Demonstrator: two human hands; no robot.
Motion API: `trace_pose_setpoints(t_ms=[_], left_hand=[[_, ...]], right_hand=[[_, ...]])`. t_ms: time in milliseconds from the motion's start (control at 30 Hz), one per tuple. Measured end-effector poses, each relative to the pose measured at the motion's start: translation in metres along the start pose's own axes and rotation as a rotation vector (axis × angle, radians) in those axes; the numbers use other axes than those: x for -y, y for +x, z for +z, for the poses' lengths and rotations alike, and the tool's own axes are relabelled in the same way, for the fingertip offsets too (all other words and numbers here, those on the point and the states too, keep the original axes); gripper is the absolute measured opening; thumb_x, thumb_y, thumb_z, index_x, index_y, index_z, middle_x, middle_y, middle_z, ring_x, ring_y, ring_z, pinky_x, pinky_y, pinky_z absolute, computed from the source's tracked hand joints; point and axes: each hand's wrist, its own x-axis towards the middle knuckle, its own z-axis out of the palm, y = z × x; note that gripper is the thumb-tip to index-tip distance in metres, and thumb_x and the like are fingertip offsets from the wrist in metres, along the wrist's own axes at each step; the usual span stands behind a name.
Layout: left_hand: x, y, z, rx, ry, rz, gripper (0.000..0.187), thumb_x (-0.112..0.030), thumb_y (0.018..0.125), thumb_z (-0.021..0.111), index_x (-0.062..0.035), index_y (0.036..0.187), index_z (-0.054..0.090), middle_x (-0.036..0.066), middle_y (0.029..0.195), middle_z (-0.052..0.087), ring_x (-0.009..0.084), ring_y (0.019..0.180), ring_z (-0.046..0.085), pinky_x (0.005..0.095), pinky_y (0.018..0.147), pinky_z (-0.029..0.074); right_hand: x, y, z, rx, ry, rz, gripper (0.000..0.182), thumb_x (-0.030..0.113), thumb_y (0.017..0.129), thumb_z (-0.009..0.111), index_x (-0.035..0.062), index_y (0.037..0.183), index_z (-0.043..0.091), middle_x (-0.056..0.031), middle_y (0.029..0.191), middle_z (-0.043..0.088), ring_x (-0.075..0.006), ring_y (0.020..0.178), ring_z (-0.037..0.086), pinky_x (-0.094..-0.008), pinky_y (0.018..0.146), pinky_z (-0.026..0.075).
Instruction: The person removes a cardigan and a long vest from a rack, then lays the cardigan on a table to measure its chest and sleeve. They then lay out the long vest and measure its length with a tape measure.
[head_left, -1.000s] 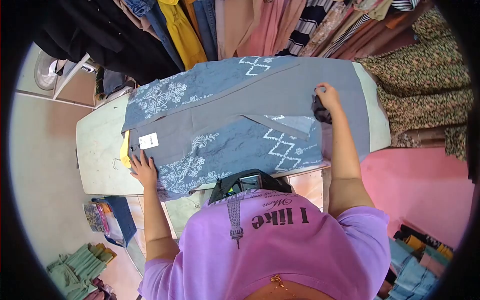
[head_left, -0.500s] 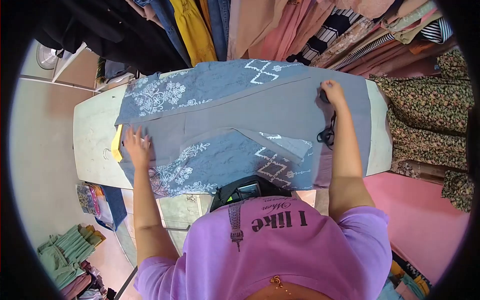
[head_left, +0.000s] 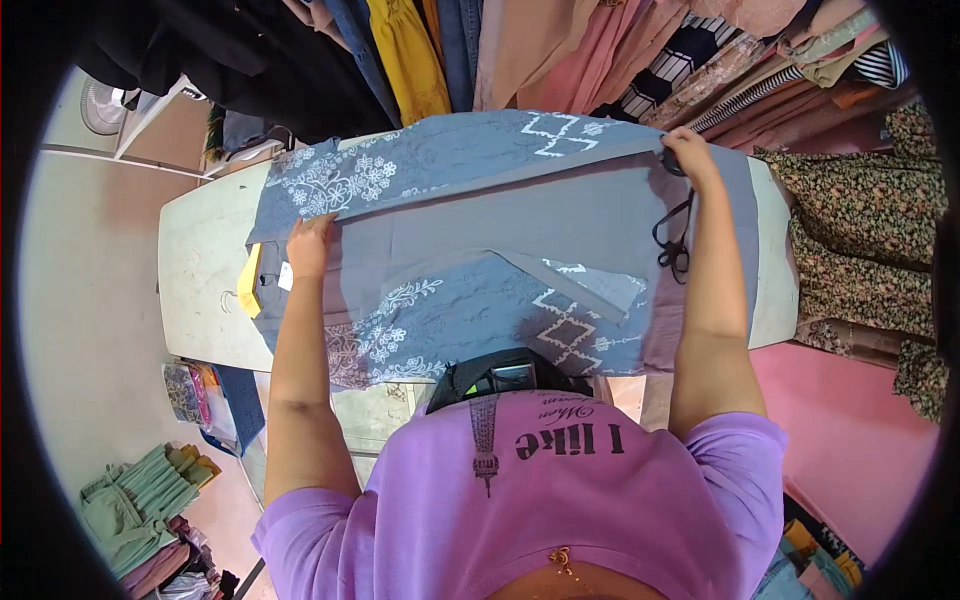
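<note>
Left hand [head_left: 309, 246] fingers curled, gripping grey garment [head_left: 500, 225] edge near white tag [head_left: 285, 276]. Right hand [head_left: 688, 152] clenched on garment's far corner, black cord [head_left: 675, 235] dangling below wrist. Garment spread flat on desk [head_left: 200, 290]. Versus earlier: both hands moved toward far edge; left no longer pressing flat.
</note>
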Motion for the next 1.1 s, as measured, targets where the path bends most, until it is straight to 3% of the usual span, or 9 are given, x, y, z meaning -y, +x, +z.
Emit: trace_pose_setpoints(t_ms=[100,267,333,433,533,667,767,900,1100], left_hand=[[0.005,-0.004,-0.015,-0.2,-0.101,0.069,0.017,-0.011,0.083,0.058,-0.0147,0.099,0.065,0.005,0.088,0.066,0.0241,0.083,0.063,0.0438,0.093,0.045],[0.026,-0.037,-0.018,-0.081,-0.129,0.205,0.017,-0.009,0.085,0.057,-0.0145,0.098,0.065,0.003,0.097,0.067,0.0223,0.093,0.063,0.0448,0.097,0.042],[0.036,-0.049,-0.008,0.068,-0.078,0.24,0.02,-0.009,0.085,0.057,-0.0143,0.102,0.065,0.004,0.107,0.065,0.0221,0.103,0.06,0.0455,0.1,0.039],[0.034,-0.057,-0.023,-0.001,-0.101,0.243,0.021,-0.01,0.085,0.057,-0.011,0.105,0.064,0.007,0.114,0.061,0.0261,0.108,0.056,0.0434,0.099,0.039],[0.047,-0.077,-0.032,-0.099,-0.219,0.09,0.023,-0.009,0.085,0.056,-0.0067,0.107,0.063,0.012,0.114,0.06,0.0311,0.107,0.054,0.0415,0.094,0.041],[0.068,-0.118,-0.051,-0.04,-0.276,0.027,0.021,-0.008,0.085,0.055,-0.0033,0.105,0.062,0.015,0.106,0.061,0.033,0.099,0.055,0.041,0.088,0.042],[0.075,-0.142,-0.06,0.065,-0.377,-0.008,0.02,-0.009,0.084,0.056,-0.0039,0.103,0.061,0.014,0.099,0.06,0.0331,0.093,0.055,0.041,0.085,0.043],[0.079,-0.158,-0.063,0.188,-0.292,0.112,0.023,-0.012,0.081,0.06,-0.0059,0.103,0.061,0.013,0.097,0.059,0.0325,0.092,0.055,0.0402,0.084,0.042],[0.082,-0.155,-0.067,0.216,-0.234,0.174,0.032,-0.017,0.076,0.067,-0.0084,0.106,0.06,0.011,0.1,0.059,0.0313,0.094,0.054,0.0402,0.085,0.041]], right_hand=[[0.031,-0.073,-0.045,0.005,0.082,-0.013,0.011,0.017,0.079,0.063,0.0068,0.078,0.06,0.0021,0.071,0.056,-0.0087,0.065,0.049,-0.0241,0.06,0.04],[-0.013,-0.19,-0.024,0.02,0.014,0.111,0.009,0.015,0.077,0.063,0.0073,0.074,0.058,0.0018,0.068,0.053,-0.0082,0.063,0.047,-0.0246,0.058,0.038],[-0.038,-0.209,0.005,0.042,-0.091,0.274,0.016,0.018,0.076,0.066,0.0056,0.073,0.056,-0.003,0.064,0.052,-0.0131,0.063,0.048,-0.0285,0.06,0.04],[-0.06,-0.225,0.027,-0.123,-0.302,0.176,0.02,0.023,0.076,0.065,0.0042,0.078,0.061,-0.0124,0.073,0.063,-0.0223,0.07,0.06,-0.0341,0.067,0.046],[-0.038,-0.251,-0.007,-0.111,-0.244,0.312,0.022,0.026,0.076,0.063,0.0054,0.085,0.065,-0.0166,0.081,0.066,-0.029,0.08,0.064,-0.038,0.072,0.048],[-0.104,-0.319,-0.108,-0.305,-0.868,0.603,0.024,0.025,0.078,0.06,0.0076,0.093,0.066,-0.0206,0.091,0.066,-0.0363,0.088,0.063,-0.0439,0.074,0.048],[-0.07,-0.362,-0.122,-0.418,-0.859,0.675,0.024,0.024,0.079,0.058,0.0084,0.096,0.066,-0.0209,0.091,0.066,-0.0357,0.086,0.064,-0.0443,0.073,0.048],[-0.007,-0.351,-0.033,-0.273,-0.573,0.28,0.027,0.027,0.081,0.058,0.0116,0.102,0.064,-0.0174,0.08,0.066,-0.0339,0.077,0.065,-0.0414,0.067,0.05],[0.017,-0.321,0.065,0.011,-0.728,0.026,0.029,0.031,0.079,0.066,0.0147,0.102,0.06,-0.0109,0.084,0.068,-0.0322,0.082,0.065,-0.0434,0.07,0.051]])
